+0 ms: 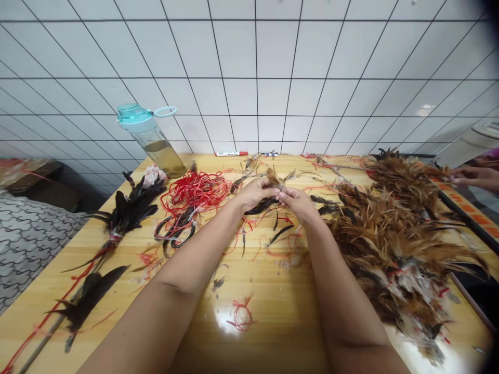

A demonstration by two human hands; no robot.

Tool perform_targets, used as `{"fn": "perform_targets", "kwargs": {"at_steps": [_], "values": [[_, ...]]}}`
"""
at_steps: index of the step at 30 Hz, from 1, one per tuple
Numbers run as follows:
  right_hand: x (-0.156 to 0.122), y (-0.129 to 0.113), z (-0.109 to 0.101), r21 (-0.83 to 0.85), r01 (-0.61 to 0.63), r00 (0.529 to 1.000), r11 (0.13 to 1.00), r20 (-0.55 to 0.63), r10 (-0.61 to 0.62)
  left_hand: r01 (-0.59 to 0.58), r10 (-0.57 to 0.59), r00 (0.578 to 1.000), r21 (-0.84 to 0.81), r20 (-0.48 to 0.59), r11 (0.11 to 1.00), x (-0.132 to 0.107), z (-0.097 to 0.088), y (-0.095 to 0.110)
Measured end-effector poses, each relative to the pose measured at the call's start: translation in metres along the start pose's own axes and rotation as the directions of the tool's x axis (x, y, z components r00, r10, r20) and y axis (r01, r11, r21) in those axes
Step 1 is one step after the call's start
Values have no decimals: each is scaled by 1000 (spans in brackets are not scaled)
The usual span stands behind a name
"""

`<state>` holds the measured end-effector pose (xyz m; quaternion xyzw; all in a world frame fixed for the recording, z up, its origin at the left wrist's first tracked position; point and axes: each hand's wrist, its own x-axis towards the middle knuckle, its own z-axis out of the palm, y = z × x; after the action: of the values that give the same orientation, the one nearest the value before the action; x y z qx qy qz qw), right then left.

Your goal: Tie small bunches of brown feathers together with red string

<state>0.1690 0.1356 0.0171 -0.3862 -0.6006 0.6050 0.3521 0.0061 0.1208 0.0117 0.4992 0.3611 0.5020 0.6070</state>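
Note:
Both my hands meet over the far middle of the wooden table. My left hand (255,193) is closed, its fingertips pinching a small tuft of brown feathers (274,177). My right hand (297,201) touches the base of the same tuft with thumb and fingers pinched together. Dark feathers (262,206) lie just under my hands. Left of them is a tangled heap of red string (197,189). A large pile of brown feathers (397,223) spreads to the right of my right arm. The exact grip at the fingertips is too small to make out.
A bottle (156,143) with a turquoise lid stands at the back left. Near it, black feathers are tied to a stick (58,324). A red marker (231,154) lies by the tiled wall. Another person's hand (473,177) reaches in at the far right.

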Motion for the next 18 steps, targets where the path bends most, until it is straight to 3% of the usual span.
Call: {"fn": "perform_targets", "kwargs": {"at_steps": [3,5,7,10,14,18], "values": [[1,-2,-3,97,-7,998,995,-55,12,-38,54,991,131,-120,991,4,-1,6],[2,-3,-8,169,-1,993,986,-118,21,-28,108,967,323,-232,946,12,-3,11],[3,-4,-14,234,-6,976,972,-210,56,34,162,942,562,-295,827,26,-3,15],[6,-3,-22,301,-19,927,953,-353,130,121,172,951,821,-257,558,54,3,15],[8,4,-28,318,-10,884,948,-440,156,255,76,954,919,-289,299,86,17,3],[11,13,-31,270,2,885,963,-448,123,327,35,939,919,-343,219,99,27,-9]]}}
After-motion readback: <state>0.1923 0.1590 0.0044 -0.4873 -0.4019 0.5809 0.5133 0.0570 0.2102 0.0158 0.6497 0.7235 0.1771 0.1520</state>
